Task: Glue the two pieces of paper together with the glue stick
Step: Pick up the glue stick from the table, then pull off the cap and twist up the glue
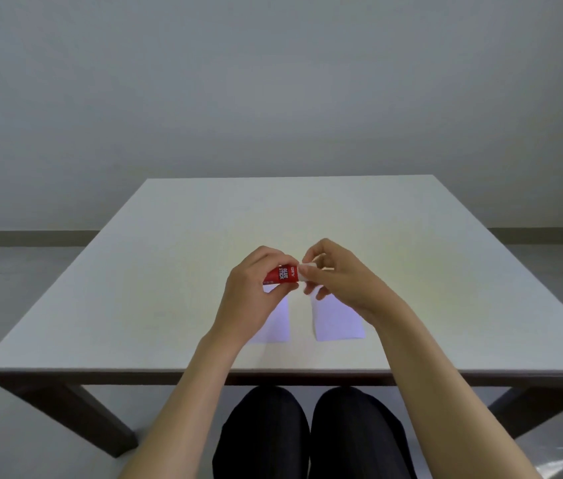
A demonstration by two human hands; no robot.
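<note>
1. Nearest are the person's dark knees [307,433], under the table [100,305].
2. The left hand [256,288] pinches the red glue stick [283,274] – the right hand [335,274] pinches its white cap [308,267].
3. Both hold it above two papers [337,321], lying apart.
4. I think it is the opening step – next, pull the cap off.
5. No glue shows yet.

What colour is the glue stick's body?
Red with white lettering, on the glue stick held in the left hand; head view.

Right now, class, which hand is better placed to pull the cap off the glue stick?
The right hand: its fingers already pinch the white cap end, while the left hand grips the red glue stick body.
</note>
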